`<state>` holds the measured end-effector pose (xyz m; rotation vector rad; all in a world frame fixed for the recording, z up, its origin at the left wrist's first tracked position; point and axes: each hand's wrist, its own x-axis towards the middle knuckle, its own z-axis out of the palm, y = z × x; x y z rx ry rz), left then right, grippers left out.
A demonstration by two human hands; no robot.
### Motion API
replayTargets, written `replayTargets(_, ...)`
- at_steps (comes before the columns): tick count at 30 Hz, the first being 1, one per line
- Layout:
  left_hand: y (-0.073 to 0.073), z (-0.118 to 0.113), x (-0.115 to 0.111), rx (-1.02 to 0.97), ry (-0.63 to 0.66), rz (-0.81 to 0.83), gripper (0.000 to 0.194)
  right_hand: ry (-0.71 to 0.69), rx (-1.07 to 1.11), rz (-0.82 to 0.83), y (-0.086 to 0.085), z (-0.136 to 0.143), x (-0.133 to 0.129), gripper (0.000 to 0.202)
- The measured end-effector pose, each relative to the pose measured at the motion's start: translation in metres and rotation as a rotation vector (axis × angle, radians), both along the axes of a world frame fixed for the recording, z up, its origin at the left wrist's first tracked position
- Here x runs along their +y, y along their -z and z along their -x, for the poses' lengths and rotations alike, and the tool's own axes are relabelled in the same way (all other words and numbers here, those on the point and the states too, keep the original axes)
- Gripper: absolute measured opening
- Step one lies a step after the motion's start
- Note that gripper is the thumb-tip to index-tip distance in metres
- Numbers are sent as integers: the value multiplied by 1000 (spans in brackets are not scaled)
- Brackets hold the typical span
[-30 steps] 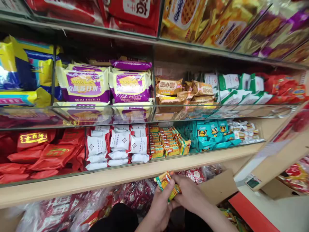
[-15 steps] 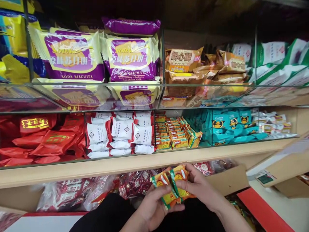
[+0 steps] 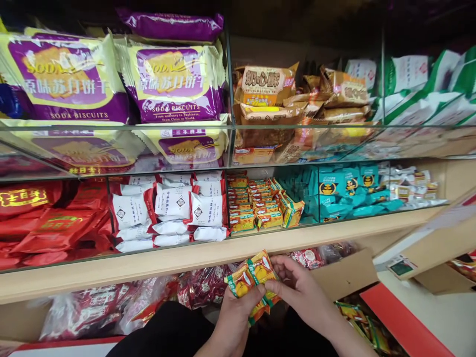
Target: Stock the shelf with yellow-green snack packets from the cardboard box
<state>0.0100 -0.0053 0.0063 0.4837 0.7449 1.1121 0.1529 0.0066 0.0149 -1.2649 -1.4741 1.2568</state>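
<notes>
Packets (image 3: 262,268) sit pinched by left hand (image 3: 236,316) and right hand (image 3: 302,291), seemingly for aligning. Any move calls for even pressure.

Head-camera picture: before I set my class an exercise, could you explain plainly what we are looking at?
There is no machine here, only a person's bare hands, filmed by a camera worn on the head, looking forward and down. The left hand and right hand hold yellow-and-green snack packets between them. Behind, the lower shelf carries red packets, white-and-red packets, small yellow-and-orange packets and teal packets. The shelf above bears purple-and-cream soda biscuit packs, among others.
</notes>
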Motion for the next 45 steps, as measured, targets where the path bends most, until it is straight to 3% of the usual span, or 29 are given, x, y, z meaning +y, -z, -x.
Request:
replayTargets(3,5,0,2,-45,-33,-37,43,19,35,-47,-4,-2,-3,28)
replayTargets(7,17,-1,5,-34,-90,26,39,281,-77,-302,-35,-11,11,30)
replayTargets(9,22,-3,5,21,-95,70,37,330,-284,-470,-62,-12,35,32)
replayTargets(11,25,-5,5,54,-88,94,37,274,-520,-575,-87,-6,71,31)
replayTargets(14,22,-8,5,40,-69,93,39,150,-766,-591,-108,14,132,30)
replayTargets(18,21,-7,7,58,-61,85,43,95,-823,-547,-106,40,189,28)
replayTargets(22,28,-3,11,81,-117,104,47,86,-833,-559,-97,49,206,30)
replayTargets(30,29,-3,13,85,-64,126,50,87,-844,-538,-96,51,207,30)
replayTargets(38,17,-5,9,32,-89,203,50,122,-823,-535,-105,48,200,34)
replayTargets(40,13,-3,9,6,-65,197,47,161,-806,-538,-113,41,183,28)
replayTargets(42,9,-1,10,-25,-34,162,44,205,-770,-573,-115,30,149,22)
replayTargets(44,6,1,11,-62,-10,120,45,215,-682,-596,-105,18,103,18)
replayTargets(45,4,2,11,-77,-1,101,47,197,-538,-559,-94,12,79,17)
